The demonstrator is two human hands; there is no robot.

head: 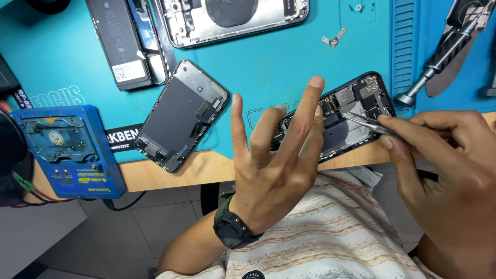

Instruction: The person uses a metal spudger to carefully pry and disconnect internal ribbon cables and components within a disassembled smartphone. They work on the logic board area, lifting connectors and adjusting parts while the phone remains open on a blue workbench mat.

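Two hands work at the bench's front edge: the left hand point(274, 155), fingers spread, steadies the opened phone point(343, 121) by its rim; the right hand point(444, 160) pinches tweezers point(364, 123) shut inside it. Light, stiff, probably fragile inside; best held by the frame.

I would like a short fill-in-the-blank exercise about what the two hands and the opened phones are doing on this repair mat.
1. The right hand holds metal ______ whose tips reach into the opened phone.
2. The left hand steadies that phone at the mat's near edge, and its wrist wears a dark ______.
3. The detached screen lies face ______ on the mat.
4. The blue box-shaped device lies to the ______ of the screen.

Missing words: tweezers; watch; down; left
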